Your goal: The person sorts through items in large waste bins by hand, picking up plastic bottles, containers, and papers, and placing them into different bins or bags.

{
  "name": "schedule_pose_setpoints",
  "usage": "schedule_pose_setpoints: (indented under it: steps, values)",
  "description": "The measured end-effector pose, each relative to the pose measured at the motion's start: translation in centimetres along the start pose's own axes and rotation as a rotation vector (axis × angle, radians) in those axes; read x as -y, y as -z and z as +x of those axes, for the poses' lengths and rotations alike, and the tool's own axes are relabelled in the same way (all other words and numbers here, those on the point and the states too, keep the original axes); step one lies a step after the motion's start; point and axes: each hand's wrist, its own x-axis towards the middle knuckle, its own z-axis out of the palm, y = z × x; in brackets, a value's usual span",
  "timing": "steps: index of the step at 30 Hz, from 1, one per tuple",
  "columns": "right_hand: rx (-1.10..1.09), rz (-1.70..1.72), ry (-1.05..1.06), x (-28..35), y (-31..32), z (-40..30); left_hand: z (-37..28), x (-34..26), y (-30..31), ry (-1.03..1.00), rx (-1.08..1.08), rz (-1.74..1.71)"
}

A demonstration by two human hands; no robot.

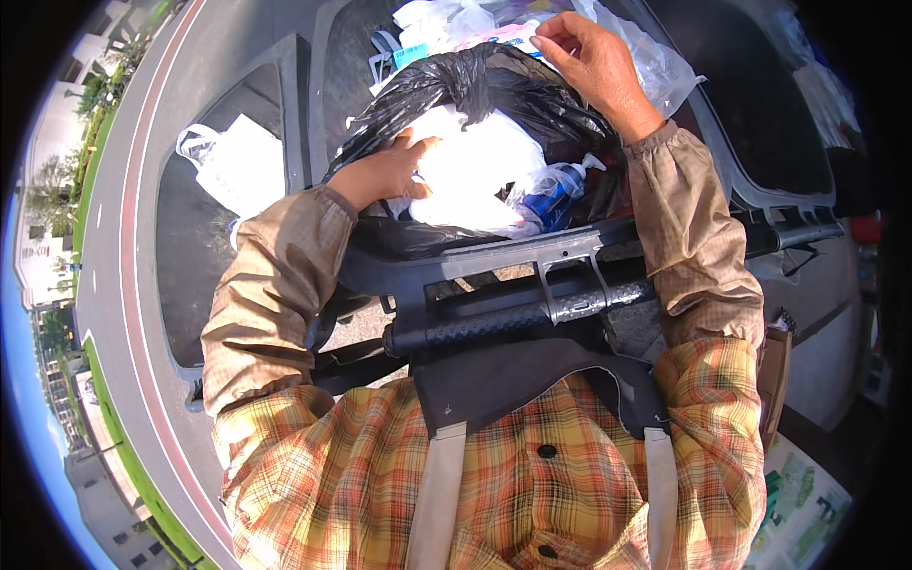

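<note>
My left hand has its fingers spread against a glaring white bundle, whose material I cannot make out. That bundle sits in a black plastic bin bag lining a dark bin. Beside it, within the bag, lies a blue pump bottle with a white pump head, partly under clear plastic film. My right hand is raised over the bag's far right edge, thumb and fingertips close together. Behind those fingertips lies a pink-and-white printed package; whether they touch it is unclear.
The bin's rim and handle lie right before my body. Another bin at left holds a white bag with handles. Clear plastic bags spill beyond the black bag. A dark bin stands at right; a road runs along the left.
</note>
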Motion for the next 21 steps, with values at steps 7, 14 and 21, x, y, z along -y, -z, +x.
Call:
schedule_pose_setpoints:
  steps: [7,14,21]
  values:
    - [1.256,-0.207,0.167,-1.0,-7.4,-4.0,2.4,8.0,-2.7,0.067,-0.047,-0.289]
    - [1.221,-0.476,0.294,-0.2,-5.3,-6.3,1.0,1.5,4.6,0.56,-0.157,-0.387]
    - [1.068,-0.33,0.387,-3.4,-4.8,-5.9,0.3,-6.7,-1.4,-0.106,-0.111,0.198]
